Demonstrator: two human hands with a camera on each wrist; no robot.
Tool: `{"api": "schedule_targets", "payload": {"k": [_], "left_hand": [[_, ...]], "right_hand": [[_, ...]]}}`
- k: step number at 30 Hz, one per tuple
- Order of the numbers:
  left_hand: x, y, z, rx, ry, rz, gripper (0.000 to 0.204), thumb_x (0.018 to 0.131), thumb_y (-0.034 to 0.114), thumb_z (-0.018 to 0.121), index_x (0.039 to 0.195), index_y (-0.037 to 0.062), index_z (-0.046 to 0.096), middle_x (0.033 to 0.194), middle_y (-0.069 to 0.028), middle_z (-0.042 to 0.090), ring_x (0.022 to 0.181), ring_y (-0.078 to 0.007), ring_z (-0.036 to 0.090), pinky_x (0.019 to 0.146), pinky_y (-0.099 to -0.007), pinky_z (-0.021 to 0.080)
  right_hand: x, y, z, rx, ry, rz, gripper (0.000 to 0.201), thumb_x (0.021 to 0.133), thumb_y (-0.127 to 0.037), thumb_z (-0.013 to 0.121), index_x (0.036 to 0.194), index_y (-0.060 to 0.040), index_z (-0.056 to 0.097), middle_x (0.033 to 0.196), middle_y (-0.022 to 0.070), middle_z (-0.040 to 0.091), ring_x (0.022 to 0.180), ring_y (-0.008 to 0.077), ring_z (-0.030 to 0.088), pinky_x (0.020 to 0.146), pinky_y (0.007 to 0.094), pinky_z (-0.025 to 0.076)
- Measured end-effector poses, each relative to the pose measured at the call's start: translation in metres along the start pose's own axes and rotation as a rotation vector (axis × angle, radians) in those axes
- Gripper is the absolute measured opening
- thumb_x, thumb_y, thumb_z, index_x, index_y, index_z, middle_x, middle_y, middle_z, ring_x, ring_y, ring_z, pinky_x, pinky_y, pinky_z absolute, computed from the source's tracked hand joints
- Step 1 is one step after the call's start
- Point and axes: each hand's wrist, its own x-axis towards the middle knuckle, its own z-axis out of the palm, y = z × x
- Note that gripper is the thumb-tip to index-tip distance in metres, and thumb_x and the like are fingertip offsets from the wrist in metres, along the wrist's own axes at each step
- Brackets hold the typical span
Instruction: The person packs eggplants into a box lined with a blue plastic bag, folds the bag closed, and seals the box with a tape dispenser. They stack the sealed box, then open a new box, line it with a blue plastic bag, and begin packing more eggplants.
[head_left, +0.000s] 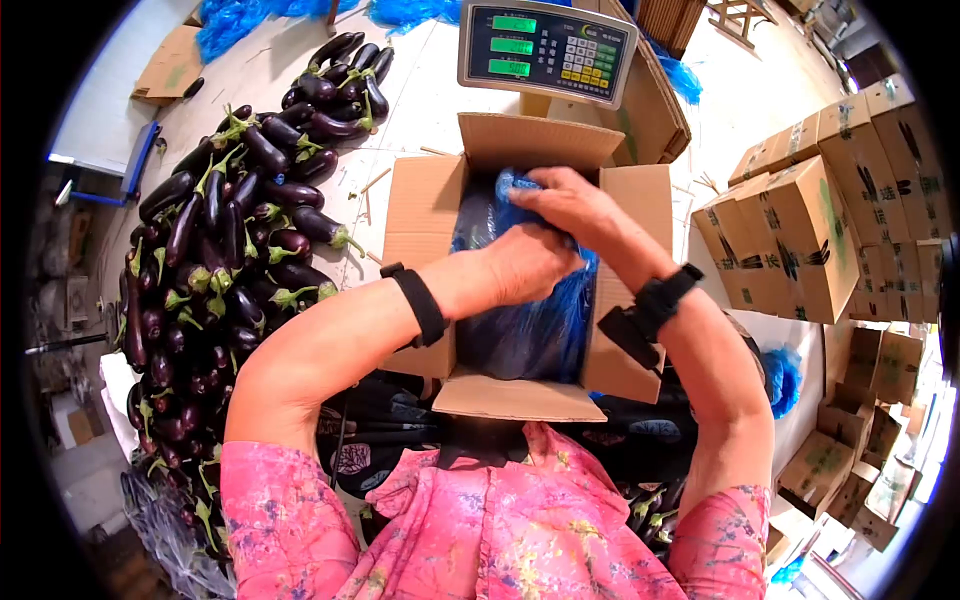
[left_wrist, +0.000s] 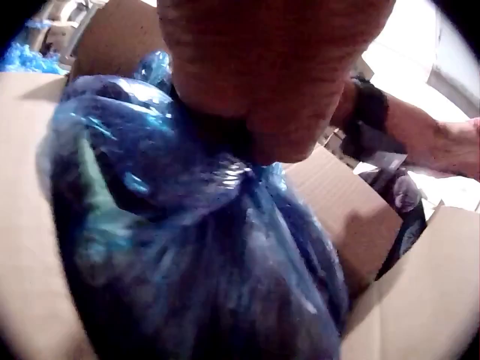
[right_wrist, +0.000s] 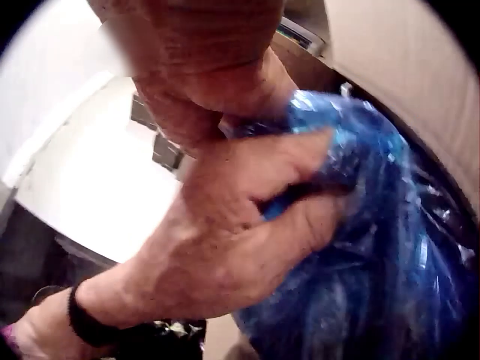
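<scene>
blue plastic bag (head_left: 520, 335): seated inside the open cardboard box (head_left: 425, 210). its long axis runs near to far, away from the torso. dark contents show through the film, with one pale green shape visible in the left wrist view.

reference order, near to far:

near flap (head_left: 515, 397): folded outward, between the torso and the bag.

bag body: fills the near part of the box; its folds converge toward the hands.

left hand (head_left: 525, 265): the nearer of the two. i read its fingers as curled round the gathered film; the right wrist view shows them closing on it from the side. from these fingers, the bulk of the bag lies nearward and below.

right hand (head_left: 575, 200): just beyond the left hand, touching or nearly so; i cannot tell which. its fingers are bent round a bunch of film at the far end of the bag. exact fingertip contact is partly hidden from me.

governing relation, in my judgement: gathered film at both hands, bag body back toward the torso, right hand farther along the axis.

far flap (head_left: 540, 143): upright, past the right hand. the scale (head_left: 545, 50) stands beyond it. the eggplant pile (head_left: 265, 152) lies to the left of the box.
</scene>
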Motion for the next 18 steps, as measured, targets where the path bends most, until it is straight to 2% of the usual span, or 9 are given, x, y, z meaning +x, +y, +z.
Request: {"api": "schedule_targets", "payload": {"k": [1, 2, 4, 5, 6, 8, 10, 14, 18], "left_hand": [[0.006, -0.017, 0.005, 0.018, 0.053, 0.023, 0.008, 0.078, 0.011, 0.064, 0.084, 0.0072, 0.067, 0.086, -0.0177, 0.069, 0.089, -0.0349, 0.068, 0.079, -0.0463, 0.054], [0.004, -0.03, 0.011, -0.076, 0.079, -0.086, 0.008, 0.079, 0.01, 0.064, 0.085, 0.0058, 0.067, 0.09, -0.0194, 0.068, 0.094, -0.0367, 0.067, 0.083, -0.0464, 0.053], [0.004, -0.046, -0.005, -0.286, 0.112, -0.229, 0.016, 0.08, 0.007, 0.061, 0.093, 0.0028, 0.069, 0.095, -0.0229, 0.069, 0.098, -0.0419, 0.064, 0.088, -0.0478, 0.052], [0.005, -0.053, -0.013, -0.345, 0.008, -0.245, 0.019, 0.081, 0.007, 0.059, 0.097, 0.0029, 0.069, 0.099, -0.0233, 0.069, 0.1, -0.043, 0.064, 0.088, -0.0482, 0.052], [0.007, -0.056, -0.02, -0.403, -0.094, -0.261, 0.022, 0.082, 0.007, 0.058, 0.101, 0.003, 0.069, 0.102, -0.0237, 0.069, 0.101, -0.0441, 0.063, 0.088, -0.0486, 0.051], [0.014, -0.053, -0.037, -0.414, -0.206, -0.364, 0.025, 0.08, 0.008, 0.059, 0.103, 0.0047, 0.069, 0.099, -0.0227, 0.07, 0.099, -0.0426, 0.065, 0.085, -0.0483, 0.051], [0.024, -0.067, -0.036, -0.373, -0.32, -0.404, 0.026, 0.08, 0.009, 0.06, 0.103, 0.0039, 0.07, 0.099, -0.0229, 0.07, 0.099, -0.0419, 0.066, 0.085, -0.0478, 0.051], [0.019, -0.078, -0.032, -0.263, -0.213, -0.426, 0.027, 0.079, 0.012, 0.063, 0.103, 0.0018, 0.069, 0.101, -0.0228, 0.07, 0.099, -0.041, 0.066, 0.086, -0.0456, 0.052], [0.001, -0.086, -0.021, -0.079, -0.059, -0.503, 0.029, 0.08, 0.017, 0.068, 0.106, 0.0059, 0.072, 0.112, -0.0177, 0.07, 0.114, -0.036, 0.062, 0.1, -0.0455, 0.048]], "right_hand": [[-0.003, -0.011, -0.012, -0.126, 0.058, -0.213, 0.049, 0.089, -0.031, 0.071, 0.124, 0.0024, 0.063, 0.115, 0.0214, 0.069, 0.107, 0.0281, 0.067, 0.091, 0.036, 0.053], [-0.009, -0.022, -0.027, -0.249, 0.115, -0.424, 0.044, 0.09, -0.03, 0.071, 0.119, 0.0028, 0.065, 0.11, 0.0213, 0.07, 0.102, 0.027, 0.069, 0.088, 0.0352, 0.054], [-0.028, -0.033, -0.043, -0.324, 0.313, -0.495, 0.033, 0.09, -0.025, 0.071, 0.107, 0.0024, 0.066, 0.092, 0.0188, 0.071, 0.085, 0.0237, 0.071, 0.077, 0.0337, 0.056], [-0.045, -0.04, -0.05, -0.368, 0.192, -0.4, 0.028, 0.088, -0.021, 0.073, 0.102, 0.0012, 0.065, 0.081, 0.0164, 0.07, 0.074, 0.0236, 0.071, 0.071, 0.034, 0.056], [-0.054, -0.03, -0.047, -0.346, 0.041, -0.369, 0.027, 0.086, -0.019, 0.074, 0.103, 0.0005, 0.066, 0.08, 0.0168, 0.07, 0.074, 0.0288, 0.071, 0.069, 0.0373, 0.056], [-0.072, -0.005, -0.027, -0.595, -0.213, -0.397, 0.028, 0.086, -0.019, 0.074, 0.104, 0.0011, 0.066, 0.088, 0.0198, 0.071, 0.085, 0.0344, 0.07, 0.076, 0.041, 0.055], [-0.079, 0.018, 0.008, -0.603, -0.195, -0.49, 0.026, 0.087, -0.019, 0.071, 0.103, 0.0004, 0.064, 0.093, 0.021, 0.068, 0.092, 0.0388, 0.065, 0.081, 0.0461, 0.05], [-0.083, 0.03, 0.032, -0.589, 0.064, -0.46, 0.022, 0.091, -0.015, 0.065, 0.103, -0.0011, 0.054, 0.096, 0.02, 0.06, 0.095, 0.0408, 0.057, 0.081, 0.0503, 0.044], [-0.086, 0.027, 0.042, -0.441, 0.234, -0.604, 0.023, 0.089, -0.015, 0.065, 0.098, 0.0018, 0.053, 0.092, 0.0223, 0.057, 0.087, 0.043, 0.057, 0.081, 0.0503, 0.045]]}}
